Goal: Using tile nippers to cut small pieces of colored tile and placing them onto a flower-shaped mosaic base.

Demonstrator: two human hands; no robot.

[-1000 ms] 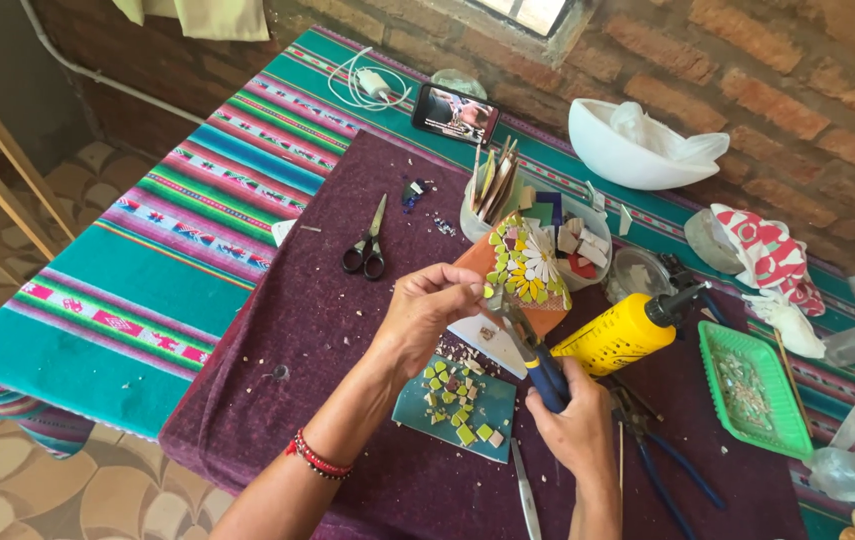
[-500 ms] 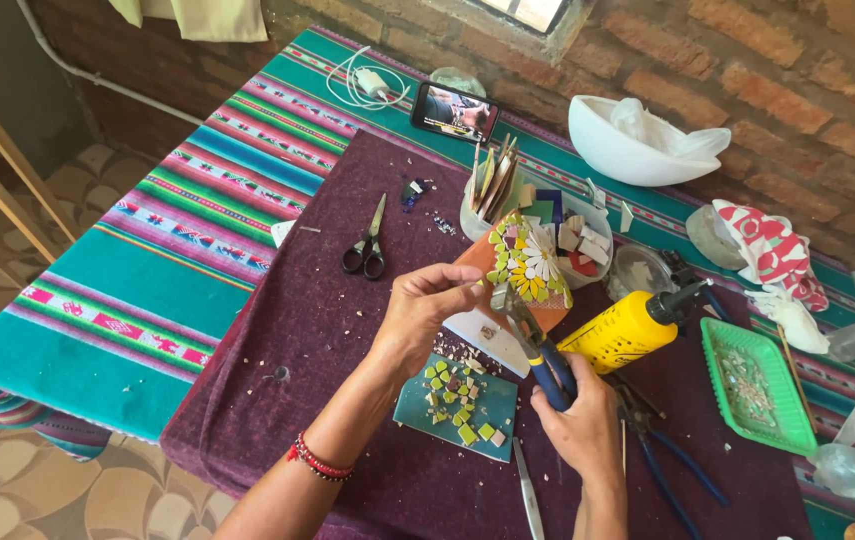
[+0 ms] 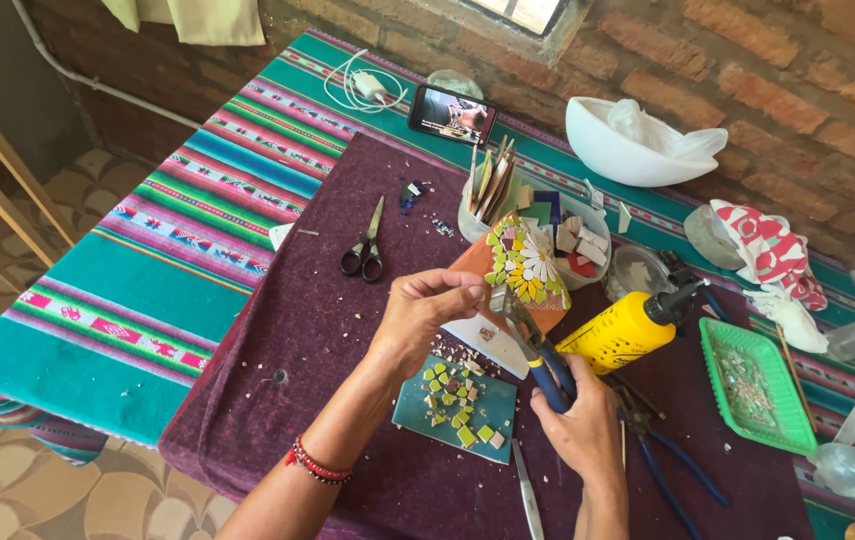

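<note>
Two hands work above the purple-clothed surface (image 3: 327,330): the left hand (image 3: 427,310) pinches a small tile chip, the right hand (image 3: 577,430) grips blue-handled nippers (image 3: 532,345), near the mosaic piece (image 3: 522,265).

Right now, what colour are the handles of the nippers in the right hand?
Dark blue handles on the nippers, seen in the head view.

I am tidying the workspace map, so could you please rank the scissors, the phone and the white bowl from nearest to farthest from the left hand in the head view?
1. Scissors, just left of the left hand.
2. Phone, beyond it by the wall.
3. White bowl, far right by the wall.
</note>
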